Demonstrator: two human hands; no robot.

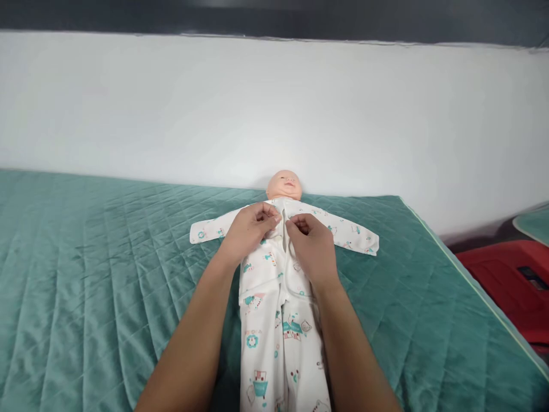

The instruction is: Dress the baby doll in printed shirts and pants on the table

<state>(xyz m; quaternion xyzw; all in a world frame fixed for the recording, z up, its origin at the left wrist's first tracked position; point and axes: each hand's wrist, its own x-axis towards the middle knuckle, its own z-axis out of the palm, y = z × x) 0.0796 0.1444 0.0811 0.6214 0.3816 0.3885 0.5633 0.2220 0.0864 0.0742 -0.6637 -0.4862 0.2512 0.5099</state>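
Note:
A baby doll (283, 185) lies on its back on a teal quilted mattress (86, 257), head toward the wall. It wears a white printed romper (278, 332) with both sleeves spread sideways. My left hand (251, 228) pinches the romper's left front edge at the chest, fingers curled closed. My right hand (312, 243) pinches the opposite front edge just beside it, fingers also curled. Both hands meet at the garment's centre opening below the doll's neck.
A white wall (274, 114) runs behind the mattress. The mattress's right edge (472, 286) drops off, and a red object (510, 286) sits beyond it on the floor. Part of another teal surface (536, 223) shows at far right.

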